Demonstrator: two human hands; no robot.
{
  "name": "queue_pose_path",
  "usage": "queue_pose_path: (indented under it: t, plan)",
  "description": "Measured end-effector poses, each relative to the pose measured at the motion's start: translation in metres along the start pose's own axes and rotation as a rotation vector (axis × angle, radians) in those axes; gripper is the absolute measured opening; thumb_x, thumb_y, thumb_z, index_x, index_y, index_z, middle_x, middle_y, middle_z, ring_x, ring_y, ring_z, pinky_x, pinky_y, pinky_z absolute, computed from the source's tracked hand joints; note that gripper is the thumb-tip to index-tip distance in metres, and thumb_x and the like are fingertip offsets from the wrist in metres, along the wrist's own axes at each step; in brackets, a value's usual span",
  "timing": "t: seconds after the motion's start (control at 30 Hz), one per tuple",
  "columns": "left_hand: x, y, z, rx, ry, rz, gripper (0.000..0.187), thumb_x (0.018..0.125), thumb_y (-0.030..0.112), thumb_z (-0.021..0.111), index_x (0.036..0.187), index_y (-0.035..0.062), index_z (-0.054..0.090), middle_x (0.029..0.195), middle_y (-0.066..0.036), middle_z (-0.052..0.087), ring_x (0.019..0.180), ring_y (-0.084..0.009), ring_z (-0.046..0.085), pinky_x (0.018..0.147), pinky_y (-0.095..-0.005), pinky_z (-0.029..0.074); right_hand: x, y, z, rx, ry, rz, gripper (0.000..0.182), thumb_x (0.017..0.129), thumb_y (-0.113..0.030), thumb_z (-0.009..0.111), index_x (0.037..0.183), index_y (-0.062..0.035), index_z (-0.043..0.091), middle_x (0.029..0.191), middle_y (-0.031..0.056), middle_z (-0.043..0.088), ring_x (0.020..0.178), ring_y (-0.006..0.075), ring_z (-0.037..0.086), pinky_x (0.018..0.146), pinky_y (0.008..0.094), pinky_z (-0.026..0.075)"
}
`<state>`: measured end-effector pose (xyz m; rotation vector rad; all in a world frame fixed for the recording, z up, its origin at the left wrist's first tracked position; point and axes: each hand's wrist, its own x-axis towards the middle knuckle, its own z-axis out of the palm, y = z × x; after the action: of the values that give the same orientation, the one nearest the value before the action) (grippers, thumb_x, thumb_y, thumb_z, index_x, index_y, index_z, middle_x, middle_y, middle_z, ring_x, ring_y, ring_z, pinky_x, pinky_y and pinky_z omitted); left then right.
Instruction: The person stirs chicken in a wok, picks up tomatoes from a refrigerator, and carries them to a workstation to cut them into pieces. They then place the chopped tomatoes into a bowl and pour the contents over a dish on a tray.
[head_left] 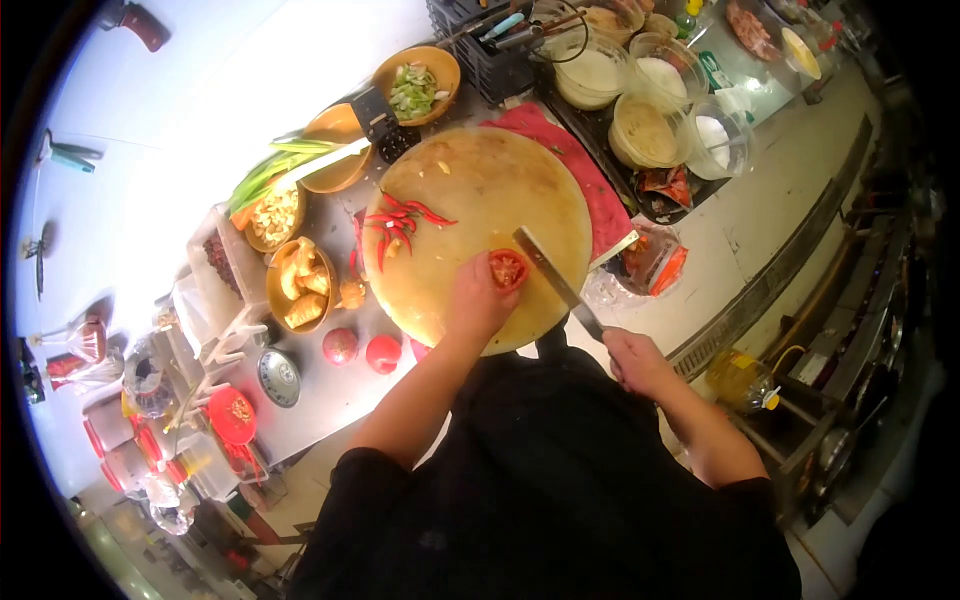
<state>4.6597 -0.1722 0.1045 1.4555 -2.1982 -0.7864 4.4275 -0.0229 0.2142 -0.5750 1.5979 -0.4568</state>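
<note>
A halved red tomato (507,268), cut face up, sits near the lower edge of the round wooden chopping board (480,190) at frame centre. The left hand (478,300) clamps it from behind; the right hand (632,360) is wrapped around the handle of a broad steel cleaver (548,272) just right of it. Fingertips are best curled back, blade dropping straight.

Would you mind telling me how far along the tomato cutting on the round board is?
Done: one tomato already shows a cut face. In hand: the left hand steadies it on the cutting board while the right hand holds the knife beside it. Left: two whole tomatoes wait off the board.
</note>
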Motion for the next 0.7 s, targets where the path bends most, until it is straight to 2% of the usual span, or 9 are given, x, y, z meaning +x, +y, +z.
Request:
queue_pose_path:
  t: [0.07,0.17,0.23,0.37,0.6,0.67,0.7]
  plan:
    - [0.003,0.004,0.003,-0.039,-0.015,-0.007,0.074,0.065,0.016,0.082,0.127,-0.0036,0.046,0.119,-0.024,0.054,0.112,-0.0407,0.052,0.097,-0.044,0.044,0.002,-0.004,0.008,-0.167,-0.007,-0.107,0.038,0.1,-0.035,0.046,0.102,-0.0006,0.063,0.067,0.0072,0.056,0.065,0.0175,0.056,0.065,0.0337,0.046]
    - [0.005,0.002,0.009,-0.098,-0.017,-0.024,0.074,0.064,0.017,0.083,0.125,-0.0037,0.046,0.118,-0.023,0.054,0.111,-0.0402,0.052,0.097,-0.0443,0.044,0.001,-0.008,0.013,-0.22,-0.022,-0.039,0.039,0.1,-0.035,0.046,0.108,-0.0007,0.063,0.073,0.0111,0.06,0.069,0.0198,0.058,0.071,0.0348,0.048]
    - [0.003,-0.001,0.012,-0.024,0.094,0.023,0.077,0.06,0.025,0.089,0.122,0.0003,0.049,0.11,-0.02,0.057,0.104,-0.037,0.056,0.088,-0.0424,0.049,-0.001,-0.01,0.015,-0.23,-0.011,-0.06,0.039,0.1,-0.035,0.046,0.111,-0.001,0.063,0.075,0.0126,0.062,0.071,0.0206,0.059,0.072,0.0349,0.048]
    - [0.004,-0.005,0.013,-0.048,0.102,0.035,0.079,0.06,0.027,0.09,0.122,0.0011,0.049,0.11,-0.019,0.057,0.104,-0.0369,0.057,0.088,-0.0423,0.049,-0.009,-0.021,0.018,-0.251,0.013,-0.039,0.041,0.1,-0.035,0.046,0.12,-0.0016,0.062,0.084,0.0172,0.066,0.079,0.0237,0.062,0.078,0.0359,0.049]
    - [0.003,-0.007,0.009,-0.071,0.057,-0.002,0.078,0.06,0.027,0.09,0.122,0.0016,0.05,0.11,-0.019,0.057,0.103,-0.0366,0.058,0.088,-0.042,0.05,0.005,-0.027,0.031,-0.283,0.002,-0.087,0.042,0.099,-0.034,0.047,0.12,-0.0001,0.061,0.098,0.0227,0.068,0.09,0.0307,0.065,0.085,0.0386,0.048]
    - [0.003,-0.007,0.009,-0.08,0.056,-0.015,0.078,0.06,0.027,0.09,0.122,0.0017,0.05,0.11,-0.019,0.057,0.102,-0.0365,0.058,0.088,-0.0419,0.05,0.016,-0.031,0.039,-0.347,0.061,-0.232,0.044,0.099,-0.036,0.046,0.119,0.0003,0.062,0.104,0.025,0.067,0.099,0.0366,0.065,0.088,0.0402,0.048]
    - [0.002,-0.008,0.009,-0.099,0.039,-0.024,0.077,0.061,0.025,0.089,0.122,0.0005,0.049,0.112,-0.019,0.056,0.105,-0.0372,0.056,0.09,-0.0424,0.048,0.026,-0.033,0.044,-0.347,0.061,-0.231,0.044,0.099,-0.036,0.046,0.119,0.0003,0.062,0.104,0.025,0.067,0.099,0.0366,0.065,0.088,0.0402,0.048]
